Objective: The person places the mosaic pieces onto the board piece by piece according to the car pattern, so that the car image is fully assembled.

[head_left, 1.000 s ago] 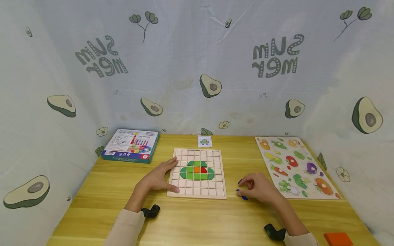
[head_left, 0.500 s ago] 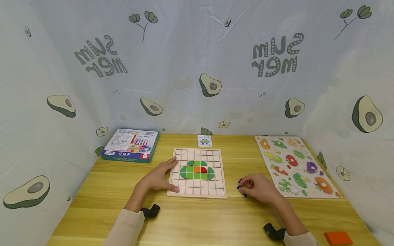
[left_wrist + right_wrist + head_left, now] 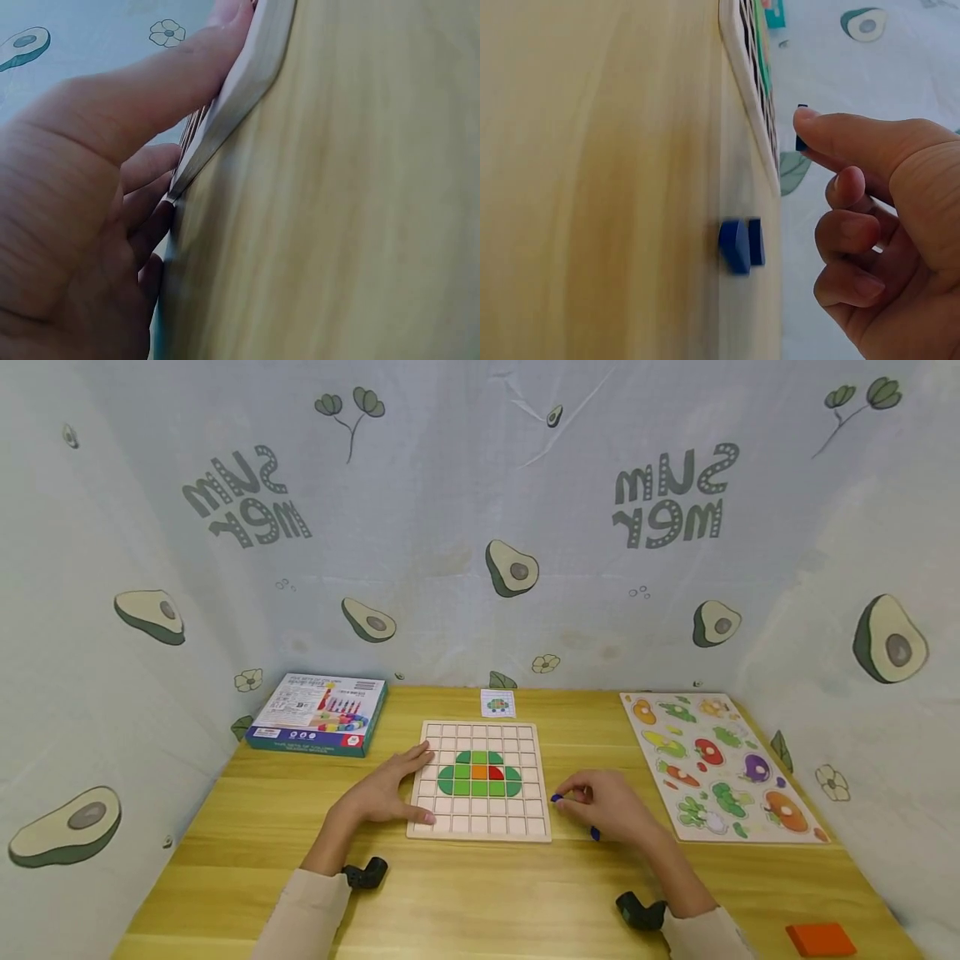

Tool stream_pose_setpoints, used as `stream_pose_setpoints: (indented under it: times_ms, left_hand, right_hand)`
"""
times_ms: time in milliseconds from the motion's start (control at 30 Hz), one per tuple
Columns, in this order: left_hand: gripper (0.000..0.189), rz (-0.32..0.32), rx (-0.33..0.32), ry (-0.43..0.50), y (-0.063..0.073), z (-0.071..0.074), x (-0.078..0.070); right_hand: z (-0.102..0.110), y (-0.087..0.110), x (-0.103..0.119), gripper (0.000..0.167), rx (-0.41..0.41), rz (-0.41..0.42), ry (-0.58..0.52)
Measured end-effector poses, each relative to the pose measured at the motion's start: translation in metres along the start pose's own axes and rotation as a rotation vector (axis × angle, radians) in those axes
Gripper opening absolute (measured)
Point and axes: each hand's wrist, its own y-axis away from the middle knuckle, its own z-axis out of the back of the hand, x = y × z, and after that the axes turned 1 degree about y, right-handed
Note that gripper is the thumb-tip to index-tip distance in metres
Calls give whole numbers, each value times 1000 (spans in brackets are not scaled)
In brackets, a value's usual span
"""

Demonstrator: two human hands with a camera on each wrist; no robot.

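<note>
Indoors, avocado-print sheets [image 3: 480, 527] wall a wooden table [image 3: 480, 893]; left hand [image 3: 382, 793] flat, right hand [image 3: 607, 810] pinching a blue tile [image 3: 557, 797]

The right hand [image 3: 611, 814] lifted a small blue wooden tile [image 3: 557, 797] off the light wooden table [image 3: 480, 893] and carried it leftward, just beside the gridded wooden puzzle board [image 3: 480, 782].
</note>
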Motion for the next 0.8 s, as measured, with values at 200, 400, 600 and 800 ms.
stream_pose_setpoints:
  times_ms: [200,400,600,800]
  left_hand:
    - [110,-23,-13,-31,-1,-2,-1]
    - [110,-17,-15,-30,-1,-3,0]
    - [109,-27,-13,-22,0,-4,2]
    - [108,-14,-10,-22,-1,-2,-1]
  right_hand:
    - [-9,-9,18,5,-11,42,-18]
    - [-23,-19,42,5,2,65,-35]
    - [-41,-30,59,6,9,68,-54]
    - [-58,-38,71,5,2,106,-68]
